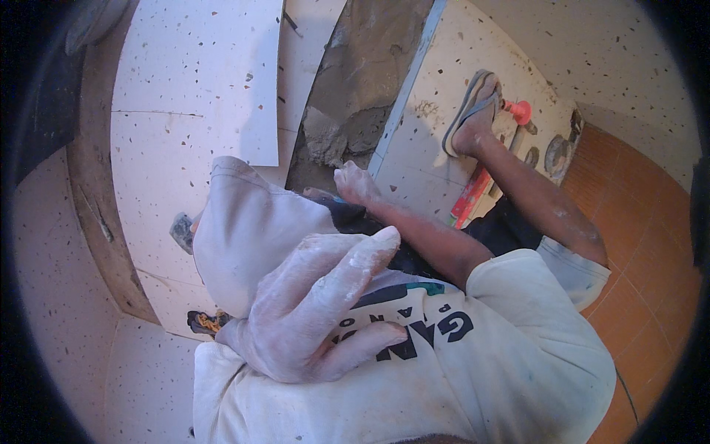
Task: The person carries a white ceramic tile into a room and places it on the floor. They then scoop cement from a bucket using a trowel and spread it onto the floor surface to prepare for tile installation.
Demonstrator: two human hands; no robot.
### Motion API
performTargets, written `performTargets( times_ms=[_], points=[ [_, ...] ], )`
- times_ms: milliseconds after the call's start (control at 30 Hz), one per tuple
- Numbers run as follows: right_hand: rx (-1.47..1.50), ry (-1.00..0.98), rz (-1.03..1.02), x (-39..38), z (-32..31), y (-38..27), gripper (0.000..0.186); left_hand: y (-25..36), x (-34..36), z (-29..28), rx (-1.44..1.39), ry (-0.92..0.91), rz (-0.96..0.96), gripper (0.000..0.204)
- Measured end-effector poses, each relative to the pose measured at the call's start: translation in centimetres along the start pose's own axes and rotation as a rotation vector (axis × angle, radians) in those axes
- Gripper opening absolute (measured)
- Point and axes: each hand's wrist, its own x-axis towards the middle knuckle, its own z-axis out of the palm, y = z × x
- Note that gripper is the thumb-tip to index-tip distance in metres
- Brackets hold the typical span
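Left hand [292, 318], white with dust, at the centre of the frame, fingers loosely spread. Upper centre, the right hand [356, 185] curls by grey mortar [362, 81] between pale tiles [421, 137]; whether its fingers pinch anything, I cannot tell.

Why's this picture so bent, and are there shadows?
Head view: the fisheye lens bows the left edge of the speckled white panel; corners are black; a soft shadow dims the panel's right side; the left hand looms large.
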Motion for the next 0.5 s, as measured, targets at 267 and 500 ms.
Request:
performTargets(
  times_ms=[267,500],
  points=[
    [0.128,-0.076,0.177,-1.8,0.7,-1.0,0.035,0.7,0.4,-0.4,0.067,-0.092,-0.071,0.065],
    [0.630,0.246,0.396,-0.4,1.4,1.4,0.025,0.3,-0.1,0.0,0.025,-0.011,-0.061,0.064]
  ],
)
